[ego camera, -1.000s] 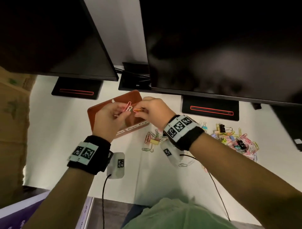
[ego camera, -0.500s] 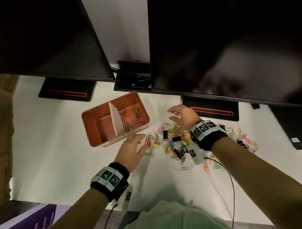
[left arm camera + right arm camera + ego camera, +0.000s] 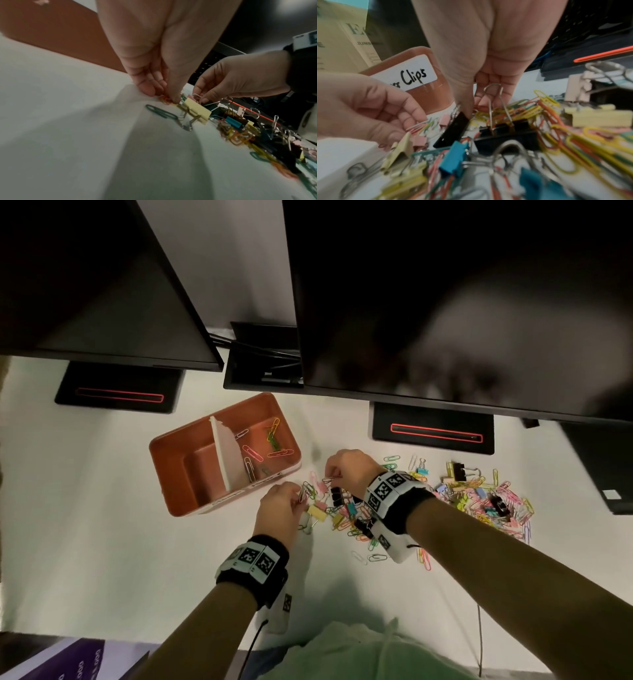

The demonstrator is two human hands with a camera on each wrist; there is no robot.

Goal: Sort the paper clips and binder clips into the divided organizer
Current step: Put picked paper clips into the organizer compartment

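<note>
The orange organizer stands left of centre with a white divider. Its right compartment holds several paper clips; its left one looks bare. A pile of coloured paper clips and binder clips lies to its right. My left hand pinches a few paper clips at the pile's left edge, next to a yellow binder clip. My right hand pinches a thin pinkish paper clip at the pile's far side, its thumb beside a black binder clip.
Two dark monitors overhang the white desk, their black bases behind the clips. A second heap of clips lies further right. The organizer's front carries a label reading "Clips". A purple box sits at bottom left.
A second ago both hands held paper clips over the organizer. They let go, swung back open to the pile, and now each pinches clips there.
</note>
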